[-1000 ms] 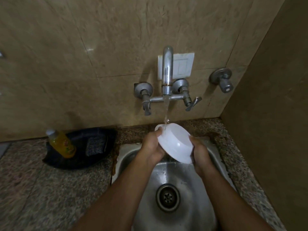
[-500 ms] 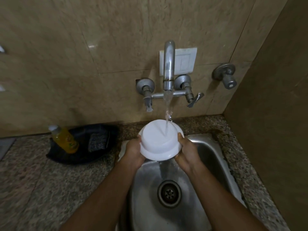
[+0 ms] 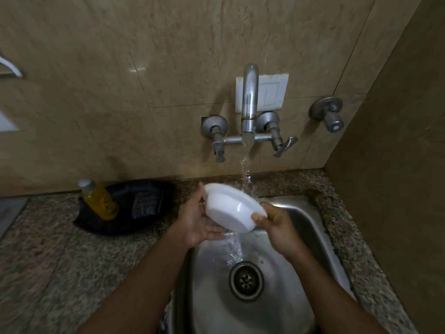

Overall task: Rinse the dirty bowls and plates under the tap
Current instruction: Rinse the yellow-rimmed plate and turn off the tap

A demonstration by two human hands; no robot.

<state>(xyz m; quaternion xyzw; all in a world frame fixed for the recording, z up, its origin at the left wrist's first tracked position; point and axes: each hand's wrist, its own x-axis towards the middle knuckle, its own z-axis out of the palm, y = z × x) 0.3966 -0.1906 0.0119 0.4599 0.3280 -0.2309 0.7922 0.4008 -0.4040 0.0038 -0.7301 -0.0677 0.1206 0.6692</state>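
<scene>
A white bowl (image 3: 232, 208) is tilted over the steel sink (image 3: 301, 227), its underside facing me and its mouth turned away toward the wall. Water runs from the tap (image 3: 250, 102) onto its far rim and spills off the lower edge into the basin. My left hand (image 3: 199, 220) holds the bowl's left rim, palm up beneath it. My right hand (image 3: 277, 225) pinches the right rim with thumb on the underside. The inside of the bowl is hidden.
A drain (image 3: 246, 280) sits mid-basin. Left of the sink, on the speckled granite counter (image 3: 48, 249), a black tray (image 3: 125, 225) holds a yellow soap bottle (image 3: 100, 201) and a scrub pad (image 3: 144, 206). A side wall stands close on the right.
The bowl went from upside down under the stream to tilted with its mouth toward the wall. My left hand slid under it with the palm up.
</scene>
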